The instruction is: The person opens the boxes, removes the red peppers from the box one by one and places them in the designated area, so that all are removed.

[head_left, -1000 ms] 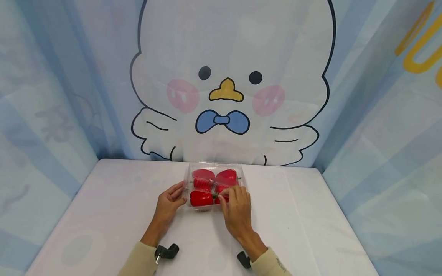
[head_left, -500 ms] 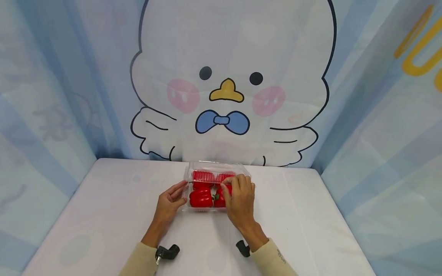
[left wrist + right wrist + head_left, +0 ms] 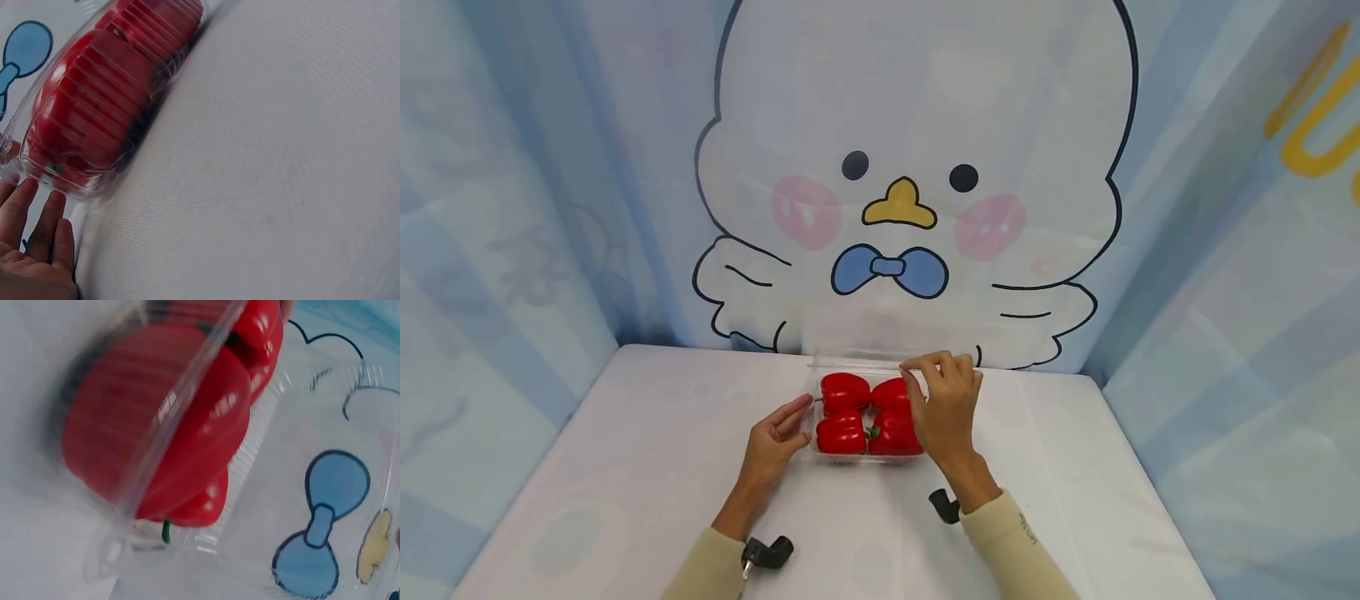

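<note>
A clear plastic clamshell box [image 3: 853,460] sits near the table's back edge with red bell peppers [image 3: 841,433] in it, two in front and two behind. Its clear lid [image 3: 853,362] is swung up at the back. My left hand [image 3: 769,446] holds the box's left end, thumb toward the front; in the left wrist view, fingers [image 3: 47,228] reach to the ribbed plastic end. My right hand [image 3: 946,404] pinches the lid's edge at the right and partly covers the peppers there. Through the right wrist view, a pepper [image 3: 162,419] shows behind the ribbed side wall.
A white cloth covers the table [image 3: 647,467]. Right behind the box hangs a curtain [image 3: 910,317] printed with a cartoon bird and a blue bow tie. More light blue curtain closes off both sides.
My right hand has moved up, back and slightly right, swinging the lid from over the peppers to the back. The peppers now lie uncovered. My left hand stays at the box's left end.
</note>
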A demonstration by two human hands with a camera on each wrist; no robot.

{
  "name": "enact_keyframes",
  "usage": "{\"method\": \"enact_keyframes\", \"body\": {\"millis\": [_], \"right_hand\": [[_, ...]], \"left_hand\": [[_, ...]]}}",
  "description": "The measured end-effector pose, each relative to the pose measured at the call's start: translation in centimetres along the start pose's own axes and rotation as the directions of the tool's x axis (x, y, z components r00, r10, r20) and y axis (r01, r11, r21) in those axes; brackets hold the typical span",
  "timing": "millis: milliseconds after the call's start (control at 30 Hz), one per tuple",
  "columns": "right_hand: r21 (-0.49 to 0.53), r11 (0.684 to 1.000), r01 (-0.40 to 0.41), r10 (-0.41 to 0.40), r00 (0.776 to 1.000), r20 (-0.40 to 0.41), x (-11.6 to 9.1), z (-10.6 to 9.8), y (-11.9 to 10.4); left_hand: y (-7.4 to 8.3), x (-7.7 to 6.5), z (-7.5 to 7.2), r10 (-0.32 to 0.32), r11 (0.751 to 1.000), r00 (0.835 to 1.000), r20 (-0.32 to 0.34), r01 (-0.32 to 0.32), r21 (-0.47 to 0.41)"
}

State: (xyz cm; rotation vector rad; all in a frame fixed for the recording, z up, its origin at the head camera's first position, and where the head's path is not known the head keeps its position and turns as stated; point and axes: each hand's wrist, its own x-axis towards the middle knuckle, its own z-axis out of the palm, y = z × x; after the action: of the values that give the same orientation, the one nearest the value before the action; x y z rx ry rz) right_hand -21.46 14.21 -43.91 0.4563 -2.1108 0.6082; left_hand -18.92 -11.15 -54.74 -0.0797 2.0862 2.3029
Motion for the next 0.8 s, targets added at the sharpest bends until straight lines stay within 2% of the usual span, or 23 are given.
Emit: {"method": "enact_keyframes", "body": {"millis": [300, 467, 633, 800], "right_hand": [[0.007, 0.999, -0.033, 0.032, 0.999, 0.021, 1.6, -0.3, 1.9], [0.065, 0.996, -0.059, 0.059, 0.998, 0.013, 2.3, -0.4, 2.9], [0.140, 0.983, -0.122, 0.116, 0.992, 0.048, 2.7, -0.2, 3.9], [0.162, 0.972, -0.171, 0.160, 0.984, 0.076, 3.0, -0.1, 4.6]], "left_hand": [[-0.1, 0.1, 0.1, 0.004, 1.000, 1.000, 0.004, -0.004, -0.012], [0.1, 0.5, 0.2, 0.009, 1.000, 1.000, 0.010, -0.009, -0.007], [0.1, 0.4, 0.1, 0.003, 1.000, 1.000, -0.005, -0.003, -0.009], [-0.1, 0.1, 0.0, -0.007, 1.000, 1.000, -0.008, 0.007, 0.004]]}}
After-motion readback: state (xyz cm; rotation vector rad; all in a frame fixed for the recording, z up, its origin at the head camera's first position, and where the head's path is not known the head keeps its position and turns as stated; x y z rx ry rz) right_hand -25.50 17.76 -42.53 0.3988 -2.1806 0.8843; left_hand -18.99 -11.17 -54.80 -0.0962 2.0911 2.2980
